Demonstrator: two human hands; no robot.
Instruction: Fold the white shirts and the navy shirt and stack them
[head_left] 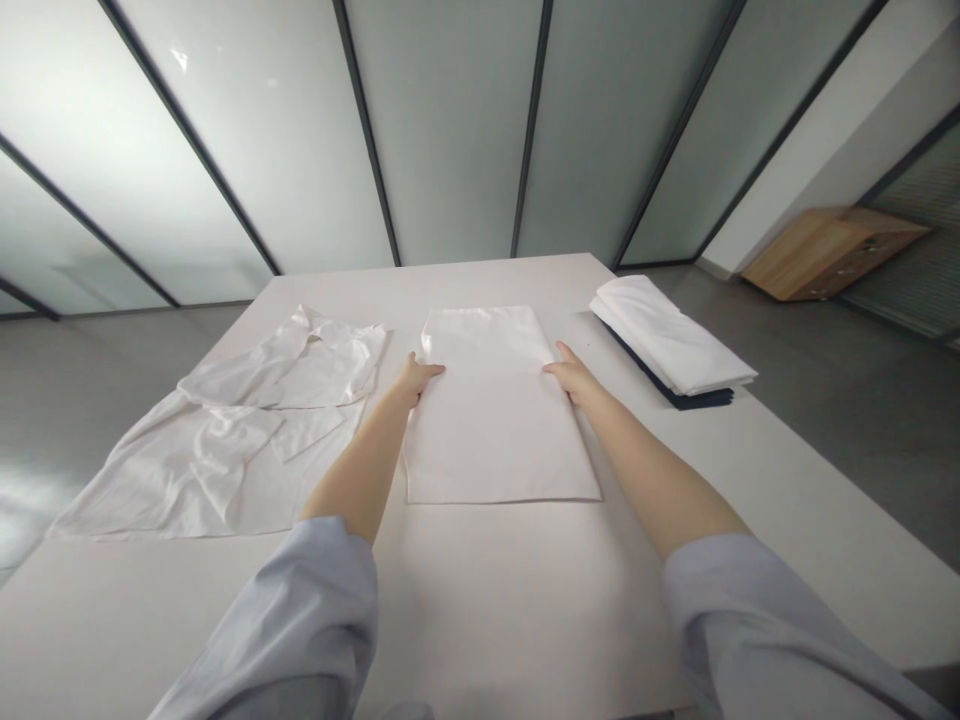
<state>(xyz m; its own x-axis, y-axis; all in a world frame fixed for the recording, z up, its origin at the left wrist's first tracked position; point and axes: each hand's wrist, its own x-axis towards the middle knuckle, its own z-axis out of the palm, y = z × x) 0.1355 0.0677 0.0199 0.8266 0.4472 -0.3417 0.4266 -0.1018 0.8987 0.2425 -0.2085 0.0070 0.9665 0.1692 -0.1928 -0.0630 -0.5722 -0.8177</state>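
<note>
A white cloth (pixel 501 430), folded into a neat rectangle, lies on the table in front of me. My left hand (pixel 421 380) holds its left edge, the thumb reaching over the top. On the opposite edge, my right hand (pixel 574 378) grips in the same way, its thumb on the cloth and a forefinger pointing forward. Some lower fingers of both hands are hidden at the cloth's sides. Left of my left arm, a loose white garment (pixel 232 450) is spread out with wrinkles and overlapping layers.
A stack of folded white fabric (pixel 667 335) rests on dark navy folded fabric (pixel 701 400) at the table's right edge. The pale table (pixel 487 600) extends toward me. Beyond it stand frosted glass panels (pixel 450 130), with a wooden cabinet (pixel 817 250) at the far right.
</note>
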